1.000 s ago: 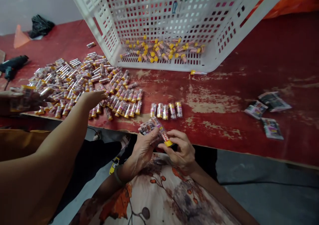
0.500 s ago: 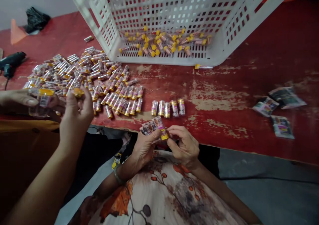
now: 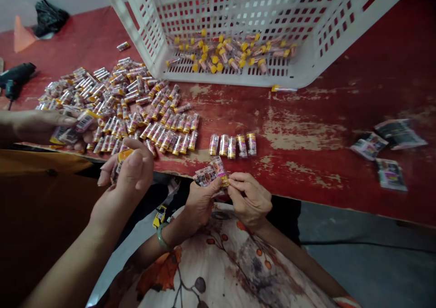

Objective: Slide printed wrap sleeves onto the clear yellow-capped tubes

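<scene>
My left hand is closed around a small clear tube with a yellow end and several printed labels. The tube stands tilted between thumb and fingers, its picture label facing up. With fingertips pinched together, my right hand touches the tube's yellow lower end; what exactly lies between these fingers is hidden. Just beyond my hands, a short row of labelled tubes lies on the red table.
A co-worker's hands at the left hold yellow-capped tubes. Behind them spreads a large pile of tubes. A white basket with yellow-capped tubes stands at the back. Printed packets lie right; a black glue gun lies far left.
My hands stay nearly in place, with the tube turned slightly. The co-worker's nearer hand has moved right and down, and their other hand now holds tubes lower over the pile.
</scene>
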Demonstrator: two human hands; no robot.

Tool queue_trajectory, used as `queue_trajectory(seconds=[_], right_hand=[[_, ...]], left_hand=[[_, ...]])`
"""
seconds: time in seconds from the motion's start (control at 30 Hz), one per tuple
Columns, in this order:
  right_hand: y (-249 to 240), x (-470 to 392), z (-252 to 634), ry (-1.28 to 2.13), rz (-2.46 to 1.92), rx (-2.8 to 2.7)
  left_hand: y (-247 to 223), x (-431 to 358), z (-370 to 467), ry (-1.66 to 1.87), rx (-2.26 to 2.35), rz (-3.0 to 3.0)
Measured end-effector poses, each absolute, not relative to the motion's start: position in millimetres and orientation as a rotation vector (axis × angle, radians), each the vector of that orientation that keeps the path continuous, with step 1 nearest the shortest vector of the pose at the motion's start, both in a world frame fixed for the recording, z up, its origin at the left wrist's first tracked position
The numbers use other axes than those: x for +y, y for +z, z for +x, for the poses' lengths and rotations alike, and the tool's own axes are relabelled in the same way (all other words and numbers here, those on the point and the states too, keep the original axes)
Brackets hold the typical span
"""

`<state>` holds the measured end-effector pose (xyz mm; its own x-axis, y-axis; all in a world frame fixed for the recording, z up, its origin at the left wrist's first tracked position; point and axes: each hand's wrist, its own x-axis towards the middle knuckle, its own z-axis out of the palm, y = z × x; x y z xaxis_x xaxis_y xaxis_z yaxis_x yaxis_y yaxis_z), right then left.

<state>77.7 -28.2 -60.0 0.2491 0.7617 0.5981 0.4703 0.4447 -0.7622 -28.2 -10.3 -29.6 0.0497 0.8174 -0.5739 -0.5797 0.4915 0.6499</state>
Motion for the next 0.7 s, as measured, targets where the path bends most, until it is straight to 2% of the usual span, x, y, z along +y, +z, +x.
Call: queue_trajectory(seconds=[0.7], right_hand=[[-62.1,-19.9,72.3,0.111,-1.133,-1.492]], left_hand=[[-20.9,-13.1,-38.2,1.093,1.073,0.260]])
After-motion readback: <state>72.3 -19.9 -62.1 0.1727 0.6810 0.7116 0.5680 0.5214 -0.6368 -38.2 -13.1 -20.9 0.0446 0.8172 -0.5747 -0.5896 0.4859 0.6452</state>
